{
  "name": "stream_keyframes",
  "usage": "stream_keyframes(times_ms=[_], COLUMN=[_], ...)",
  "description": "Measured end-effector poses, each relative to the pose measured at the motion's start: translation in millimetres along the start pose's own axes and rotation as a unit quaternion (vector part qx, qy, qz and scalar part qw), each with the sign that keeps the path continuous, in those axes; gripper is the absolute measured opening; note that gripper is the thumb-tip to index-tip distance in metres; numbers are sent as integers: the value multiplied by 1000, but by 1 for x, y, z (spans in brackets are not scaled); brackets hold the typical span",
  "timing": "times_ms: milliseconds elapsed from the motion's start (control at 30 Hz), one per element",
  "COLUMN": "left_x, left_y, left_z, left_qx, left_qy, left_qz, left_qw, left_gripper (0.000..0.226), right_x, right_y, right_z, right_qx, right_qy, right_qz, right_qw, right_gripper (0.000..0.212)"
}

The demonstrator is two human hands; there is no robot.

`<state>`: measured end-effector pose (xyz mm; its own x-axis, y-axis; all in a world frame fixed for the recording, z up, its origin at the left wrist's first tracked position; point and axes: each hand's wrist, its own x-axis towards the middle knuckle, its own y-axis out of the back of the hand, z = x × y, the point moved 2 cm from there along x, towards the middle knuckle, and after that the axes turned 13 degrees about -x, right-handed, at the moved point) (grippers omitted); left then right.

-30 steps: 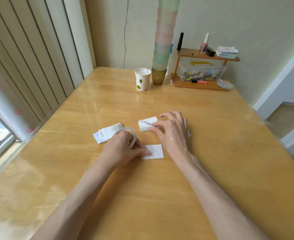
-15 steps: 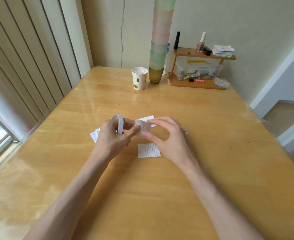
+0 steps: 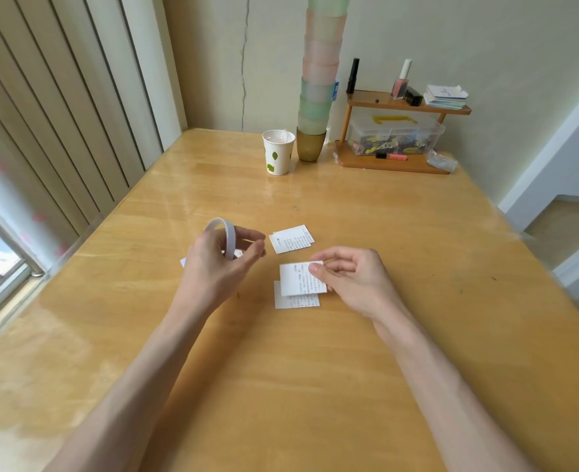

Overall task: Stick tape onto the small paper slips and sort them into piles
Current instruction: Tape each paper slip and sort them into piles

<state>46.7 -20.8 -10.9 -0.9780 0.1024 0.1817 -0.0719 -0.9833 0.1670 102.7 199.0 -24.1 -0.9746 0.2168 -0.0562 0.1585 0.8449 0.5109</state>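
Right hand pinches a slip over a lone slip, left hand grips tape; one pile lies mid-counter, sorting seemingly midway.

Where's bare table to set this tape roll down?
Bare wood: right of the right hand out to the table edge; between the slip pile and the paper cup; around your forearms. Crowded: between it and the left hand, and the far edge by the cup stack and shelf.
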Motion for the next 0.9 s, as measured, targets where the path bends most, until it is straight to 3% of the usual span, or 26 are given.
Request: stream_keyframes(times_ms=[367, 900], left_x=[2, 3], left_y=[3, 0], left_z=[0, -3], left_qx=[94, 117], left_qy=[-46, -52], left_qz=[37, 41], left_qw=[994, 991], left_gripper=[11, 12], right_x=[-5, -2], right_y=[-7, -11], right_z=[1, 1], right_qx=[-47, -55], right_qy=[-28, -56], right_qz=[-36, -4], right_qw=[998, 997], right_gripper=[2, 4])
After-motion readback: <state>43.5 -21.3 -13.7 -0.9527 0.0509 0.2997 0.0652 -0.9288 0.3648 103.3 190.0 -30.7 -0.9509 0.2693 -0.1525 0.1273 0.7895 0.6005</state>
